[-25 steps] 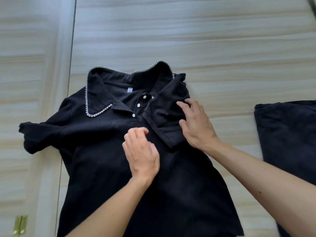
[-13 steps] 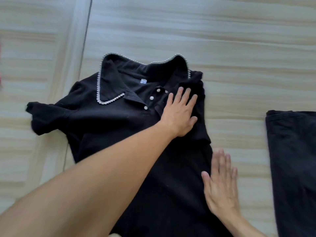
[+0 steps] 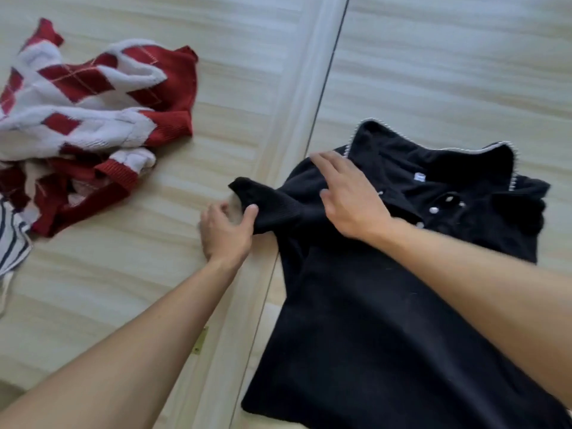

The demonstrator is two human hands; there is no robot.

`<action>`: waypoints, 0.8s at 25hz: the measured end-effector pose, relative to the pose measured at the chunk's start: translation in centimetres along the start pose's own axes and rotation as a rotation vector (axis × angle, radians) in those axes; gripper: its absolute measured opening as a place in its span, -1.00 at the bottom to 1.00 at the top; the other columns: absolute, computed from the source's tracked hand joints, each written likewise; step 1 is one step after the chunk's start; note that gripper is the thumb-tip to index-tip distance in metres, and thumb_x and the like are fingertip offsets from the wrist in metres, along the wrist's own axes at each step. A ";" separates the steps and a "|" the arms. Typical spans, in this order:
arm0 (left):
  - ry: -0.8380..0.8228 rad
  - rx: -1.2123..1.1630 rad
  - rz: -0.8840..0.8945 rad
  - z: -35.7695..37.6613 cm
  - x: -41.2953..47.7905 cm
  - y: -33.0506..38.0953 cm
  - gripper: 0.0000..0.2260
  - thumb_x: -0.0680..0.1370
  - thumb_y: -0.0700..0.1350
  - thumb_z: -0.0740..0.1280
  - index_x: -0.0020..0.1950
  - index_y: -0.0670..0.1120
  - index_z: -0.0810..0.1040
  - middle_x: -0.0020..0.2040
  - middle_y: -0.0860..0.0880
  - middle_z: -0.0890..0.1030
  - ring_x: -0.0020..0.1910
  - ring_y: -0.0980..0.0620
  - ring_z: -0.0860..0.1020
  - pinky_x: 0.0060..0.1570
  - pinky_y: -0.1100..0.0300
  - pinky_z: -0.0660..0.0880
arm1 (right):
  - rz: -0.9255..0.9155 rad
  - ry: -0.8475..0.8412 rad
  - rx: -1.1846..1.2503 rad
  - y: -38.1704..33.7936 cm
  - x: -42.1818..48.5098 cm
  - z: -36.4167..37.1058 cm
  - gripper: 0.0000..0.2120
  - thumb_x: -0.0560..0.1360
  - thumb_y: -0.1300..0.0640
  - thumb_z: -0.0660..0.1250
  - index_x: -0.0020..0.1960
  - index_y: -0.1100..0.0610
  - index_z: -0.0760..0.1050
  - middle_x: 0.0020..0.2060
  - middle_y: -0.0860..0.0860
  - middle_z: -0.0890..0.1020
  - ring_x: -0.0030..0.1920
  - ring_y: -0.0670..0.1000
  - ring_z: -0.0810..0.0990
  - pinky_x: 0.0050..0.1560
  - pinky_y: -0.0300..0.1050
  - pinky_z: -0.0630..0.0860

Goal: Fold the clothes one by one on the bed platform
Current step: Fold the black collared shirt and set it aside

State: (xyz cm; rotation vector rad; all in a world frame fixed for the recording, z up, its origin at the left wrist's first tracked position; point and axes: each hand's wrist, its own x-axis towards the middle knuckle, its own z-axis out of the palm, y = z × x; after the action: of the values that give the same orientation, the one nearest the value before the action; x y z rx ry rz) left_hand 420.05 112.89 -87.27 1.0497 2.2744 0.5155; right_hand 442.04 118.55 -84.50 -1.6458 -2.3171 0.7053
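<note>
From the middle of my view I see a small brass hinge (image 3: 200,339) at seven o'clock. It is set flat on a pale raised strip (image 3: 301,97) that runs from twelve o'clock down toward six. A thin dark seam (image 3: 328,72) follows the strip's three-o'clock edge.

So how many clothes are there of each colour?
Black: 1, the black shirt
Red and white: 1, the diamond-pattern sweater
White with dark stripes: 1, the striped cloth, partly cut off at the edge
Total: 3
</note>
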 end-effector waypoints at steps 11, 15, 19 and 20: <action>-0.101 -0.379 0.113 -2.7 3.5 0.0 -0.81 0.66 -0.02 0.26 -0.06 -0.11 0.50 -0.20 0.01 0.67 -0.24 0.06 0.59 -0.17 0.07 0.55 | 0.201 0.174 -0.024 -1.7 11.3 -2.3 -0.83 0.54 0.09 0.26 0.11 0.08 0.47 0.04 0.11 0.62 0.11 0.21 0.54 0.17 0.13 0.45; -0.088 -0.155 0.002 -1.6 5.2 1.3 -0.55 0.62 0.20 0.22 0.27 -0.14 0.50 0.23 -0.09 0.55 0.25 -0.11 0.50 0.30 -0.07 0.45 | 0.287 0.372 -0.102 -1.1 7.5 -0.3 -0.66 0.53 0.09 0.26 0.28 0.16 0.40 0.22 0.16 0.45 0.23 0.21 0.43 0.19 0.10 0.34; -0.242 -0.126 -0.022 0.1 6.9 6.6 -0.17 0.38 0.50 0.23 0.34 -0.14 0.54 0.33 -0.12 0.52 0.37 -0.16 0.44 0.37 -0.10 0.40 | 0.278 0.144 -0.208 -0.3 -0.2 5.4 -0.40 0.54 -0.12 0.22 0.49 0.16 0.31 0.46 0.24 0.33 0.46 0.29 0.31 0.44 0.21 0.25; -0.260 -0.085 -0.002 0.9 7.0 7.7 -0.19 0.31 0.49 0.28 0.28 -0.12 0.58 0.30 -0.10 0.55 0.36 -0.16 0.46 0.34 -0.09 0.44 | 0.273 0.023 -0.262 -0.3 -1.5 6.9 -0.29 0.56 -0.22 0.13 0.59 0.14 0.17 0.58 0.22 0.17 0.59 0.25 0.11 0.53 0.24 0.09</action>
State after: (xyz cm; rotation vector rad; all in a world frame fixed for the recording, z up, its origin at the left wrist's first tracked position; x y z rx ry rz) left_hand 421.20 123.16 -86.05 1.0091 2.0093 0.4428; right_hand 439.33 115.31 -90.21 -2.1004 -2.2718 0.4399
